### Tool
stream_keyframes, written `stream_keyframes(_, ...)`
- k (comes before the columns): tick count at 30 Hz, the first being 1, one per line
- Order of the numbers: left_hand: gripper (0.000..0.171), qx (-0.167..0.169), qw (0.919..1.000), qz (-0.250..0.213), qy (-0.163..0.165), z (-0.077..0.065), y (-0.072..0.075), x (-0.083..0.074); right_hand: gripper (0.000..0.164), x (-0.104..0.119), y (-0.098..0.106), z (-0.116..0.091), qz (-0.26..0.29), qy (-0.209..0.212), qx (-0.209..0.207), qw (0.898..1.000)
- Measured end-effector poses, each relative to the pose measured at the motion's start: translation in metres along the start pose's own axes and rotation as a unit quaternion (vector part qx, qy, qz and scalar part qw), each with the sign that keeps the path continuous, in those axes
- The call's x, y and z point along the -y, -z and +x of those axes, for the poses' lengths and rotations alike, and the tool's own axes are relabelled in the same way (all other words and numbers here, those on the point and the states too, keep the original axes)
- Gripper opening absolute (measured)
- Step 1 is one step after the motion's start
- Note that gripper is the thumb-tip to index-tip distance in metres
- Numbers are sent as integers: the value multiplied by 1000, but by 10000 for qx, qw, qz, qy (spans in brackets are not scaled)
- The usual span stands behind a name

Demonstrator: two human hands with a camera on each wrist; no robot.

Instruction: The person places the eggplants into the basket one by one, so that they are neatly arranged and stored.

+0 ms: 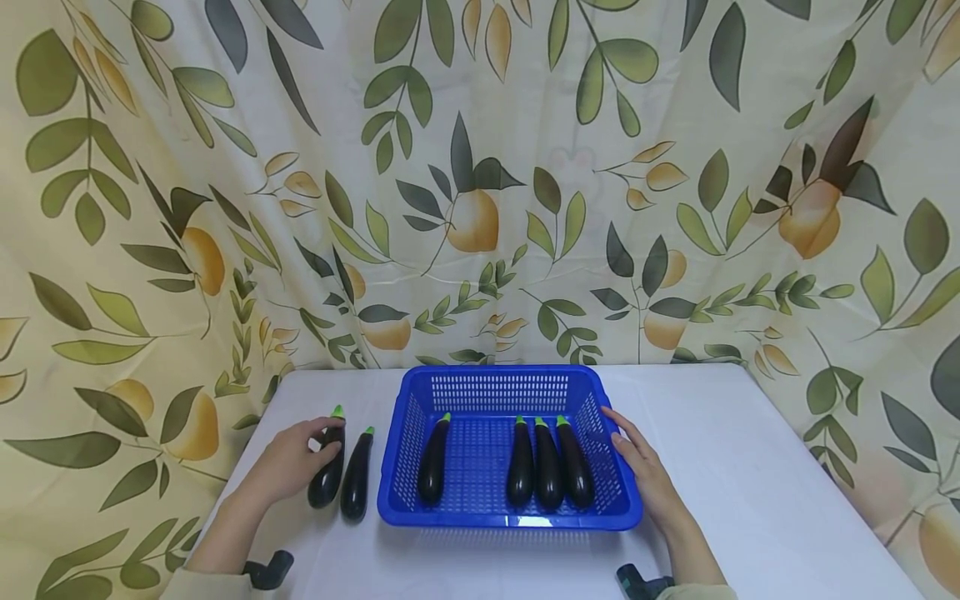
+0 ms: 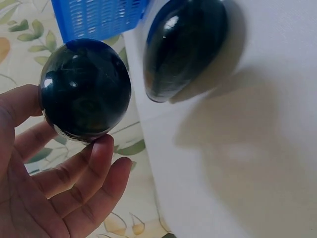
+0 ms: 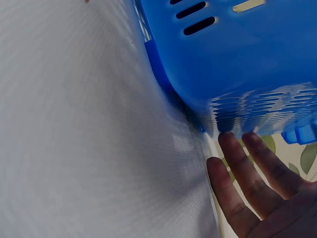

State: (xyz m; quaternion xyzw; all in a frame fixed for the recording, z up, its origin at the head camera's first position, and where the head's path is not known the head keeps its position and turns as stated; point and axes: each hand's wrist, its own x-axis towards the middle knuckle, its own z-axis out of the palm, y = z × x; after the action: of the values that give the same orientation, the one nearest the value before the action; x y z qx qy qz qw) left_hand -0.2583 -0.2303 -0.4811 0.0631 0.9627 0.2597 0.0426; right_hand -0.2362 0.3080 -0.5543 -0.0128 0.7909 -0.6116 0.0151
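My left hand (image 1: 287, 460) pinches a dark, glossy eggplant (image 1: 326, 482) with a green stem end, left of the basket. In the left wrist view its rounded bottom (image 2: 86, 91) faces the camera, between thumb and fingers. A second eggplant (image 1: 357, 482) lies on the table just right of it. The blue plastic basket (image 1: 510, 522) holds one eggplant (image 1: 432, 467) on its left side and three side by side, including the middle one (image 1: 549, 471), on its right. My right hand (image 1: 651, 473) rests fairly straight fingers against the basket's right side; the right wrist view shows the fingertips at its wall.
A white-covered table (image 1: 750, 483) bears everything and extends to the right of the basket. Behind it hangs a curtain (image 1: 420, 317) printed with leaves and fruit. Dark straps or devices (image 1: 270, 571) sit at both wrists.
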Motion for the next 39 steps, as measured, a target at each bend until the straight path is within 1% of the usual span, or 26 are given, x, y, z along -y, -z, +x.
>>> stream_keyframes(5,41,3,10000,-38,-6,0,3,-6,55,0,0,0,43,-24,8,10000)
stream_keyframes(13,39,-89,9997,-99,-189,-3,9,-18,55,1,0,1,22,-36,-10,10000)
stream_keyframes(17,40,-92,9997,-125,-199,-2,11,-23,55,0,0,1,-6,-55,-21,10000)
stream_keyframes(30,38,-137,9989,-197,-407,2,15,-37,56,1,0,0,-10,-104,-7,9999)
stream_keyframes(39,39,-161,9977,-187,-624,7,18,-49,56,1,0,0,40,-107,14,9999)
